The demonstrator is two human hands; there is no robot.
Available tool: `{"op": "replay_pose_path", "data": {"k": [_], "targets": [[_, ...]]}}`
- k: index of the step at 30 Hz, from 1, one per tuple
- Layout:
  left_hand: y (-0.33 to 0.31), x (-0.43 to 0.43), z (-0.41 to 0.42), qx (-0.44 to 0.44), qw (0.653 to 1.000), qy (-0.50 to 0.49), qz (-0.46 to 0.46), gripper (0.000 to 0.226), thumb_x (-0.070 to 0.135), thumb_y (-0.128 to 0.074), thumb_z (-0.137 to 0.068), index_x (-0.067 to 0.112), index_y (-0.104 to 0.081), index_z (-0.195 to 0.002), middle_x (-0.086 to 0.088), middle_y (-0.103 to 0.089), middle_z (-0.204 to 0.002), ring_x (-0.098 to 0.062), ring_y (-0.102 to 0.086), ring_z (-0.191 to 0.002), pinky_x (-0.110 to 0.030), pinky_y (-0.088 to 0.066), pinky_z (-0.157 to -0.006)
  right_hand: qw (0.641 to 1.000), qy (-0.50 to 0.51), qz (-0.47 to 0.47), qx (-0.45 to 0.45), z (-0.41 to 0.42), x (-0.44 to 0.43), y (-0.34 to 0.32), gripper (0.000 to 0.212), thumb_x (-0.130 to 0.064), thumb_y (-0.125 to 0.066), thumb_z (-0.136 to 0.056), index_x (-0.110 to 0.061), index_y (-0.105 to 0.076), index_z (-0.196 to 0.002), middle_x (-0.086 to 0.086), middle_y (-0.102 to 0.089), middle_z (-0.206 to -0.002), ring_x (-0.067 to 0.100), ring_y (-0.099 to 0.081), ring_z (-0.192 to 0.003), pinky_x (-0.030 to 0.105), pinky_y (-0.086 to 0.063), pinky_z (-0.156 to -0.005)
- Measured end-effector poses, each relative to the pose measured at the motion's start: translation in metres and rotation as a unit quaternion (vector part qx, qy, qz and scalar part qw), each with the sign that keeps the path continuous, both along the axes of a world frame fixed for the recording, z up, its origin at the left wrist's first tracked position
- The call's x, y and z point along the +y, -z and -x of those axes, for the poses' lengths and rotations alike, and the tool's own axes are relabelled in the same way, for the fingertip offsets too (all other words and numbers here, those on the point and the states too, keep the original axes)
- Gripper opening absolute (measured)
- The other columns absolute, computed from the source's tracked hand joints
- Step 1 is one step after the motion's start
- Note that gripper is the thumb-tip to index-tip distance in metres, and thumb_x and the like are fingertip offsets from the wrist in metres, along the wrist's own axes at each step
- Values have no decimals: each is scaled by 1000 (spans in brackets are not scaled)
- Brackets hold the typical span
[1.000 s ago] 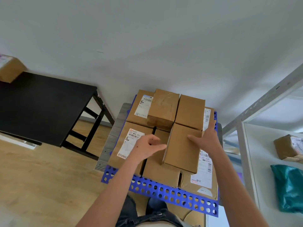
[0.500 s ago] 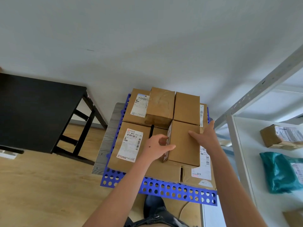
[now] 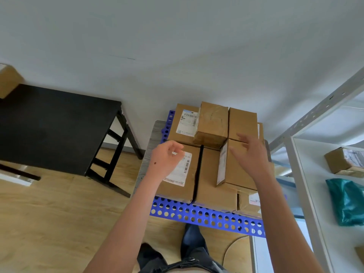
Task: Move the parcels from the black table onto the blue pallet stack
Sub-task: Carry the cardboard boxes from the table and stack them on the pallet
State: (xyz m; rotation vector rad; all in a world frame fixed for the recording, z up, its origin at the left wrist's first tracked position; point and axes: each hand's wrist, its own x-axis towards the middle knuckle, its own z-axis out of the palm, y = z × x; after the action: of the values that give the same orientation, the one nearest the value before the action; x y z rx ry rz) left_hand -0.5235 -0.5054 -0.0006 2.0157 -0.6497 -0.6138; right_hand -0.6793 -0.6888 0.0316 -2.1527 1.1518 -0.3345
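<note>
Our top brown cardboard parcel (image 3: pixel 237 164) sits on the stacked boxes on the blue perforated pallet (image 3: pixel 204 215), right of the black desk (image 3: pixel 55 127). Our left hand (image 3: pixel 167 156) hovers loosely curled and empty, right hand (image 3: pixel 250 154) open. Overhanging the box beneath, it could tip.

Blue pallet stack (image 3: pixel 206 215) bearing cardboard parcels (image 3: pixel 214 192), black table (image 3: pixel 53 127) alongside

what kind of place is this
Probably a small parcel sorting or storage room: labelled cardboard parcels stacked on a blue pallet stack, and white metal shelving holding more packages.
</note>
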Motion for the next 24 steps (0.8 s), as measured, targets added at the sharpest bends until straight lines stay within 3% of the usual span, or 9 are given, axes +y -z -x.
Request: {"op": "replay_pose_path", "data": {"k": [3, 6, 11, 15, 20, 24], "targets": [[-14, 38, -17, -30, 1000, -7, 6, 11, 23, -64, -86, 31, -63, -93, 22, -60, -87, 10, -54, -83, -9, -35, -66, 996, -85, -30, 4, -19, 30, -6, 44, -29, -69, -87, -24, -56, -129, -7, -63, -114, 8, -58, -105, 24, -44, -87], [-25, 83, -39, -60, 997, -38, -11, 11, 22, -62, -88, 32, -62, -93, 22, -59, -87, 9, -53, -80, -9, -35, -66, 989, -142, -48, -8, -42, 67, -8, 38, -25, -69, -88, -24, -60, -125, -12, -63, -107, 4, -59, -99, 24, -47, -90], [-38, 169, -63, -84, 989, -118, -17, 10, 19, -62, -88, 27, -65, -94, 15, -63, -86, 0, -59, -81, -7, -38, -68, 971, -230, -57, -15, -92, 136, -10, 32, -22, -66, -90, -23, -61, -122, -9, -63, -107, 6, -62, -98, 15, -43, -80], [-43, 232, -68, -106, 978, -180, 1, 9, 16, -63, -87, 24, -68, -90, 17, -65, -81, 1, -61, -75, -2, -42, -62, 954, -294, -64, -16, -127, 193, -13, 33, -23, -65, -91, -26, -60, -124, -9, -64, -108, 4, -63, -97, 22, -50, -84], [-47, 297, -78, -100, 964, -248, -15, 13, 19, -63, -87, 31, -64, -87, 20, -62, -83, 1, -59, -78, -7, -38, -62, 923, -381, -52, -9, -168, 256, -17, 34, -23, -62, -93, -23, -59, -126, -10, -63, -110, 4, -60, -96, 7, -39, -72], [-54, 338, -95, -95, 950, -296, 1, 9, 19, -63, -87, 26, -67, -90, 14, -66, -88, -3, -61, -82, -14, -44, -68, 905, -422, -46, -4, -205, 296, -18, 31, -23, -61, -94, -24, -59, -125, -7, -63, -110, 7, -62, -96, 6, -39, -70]]}}
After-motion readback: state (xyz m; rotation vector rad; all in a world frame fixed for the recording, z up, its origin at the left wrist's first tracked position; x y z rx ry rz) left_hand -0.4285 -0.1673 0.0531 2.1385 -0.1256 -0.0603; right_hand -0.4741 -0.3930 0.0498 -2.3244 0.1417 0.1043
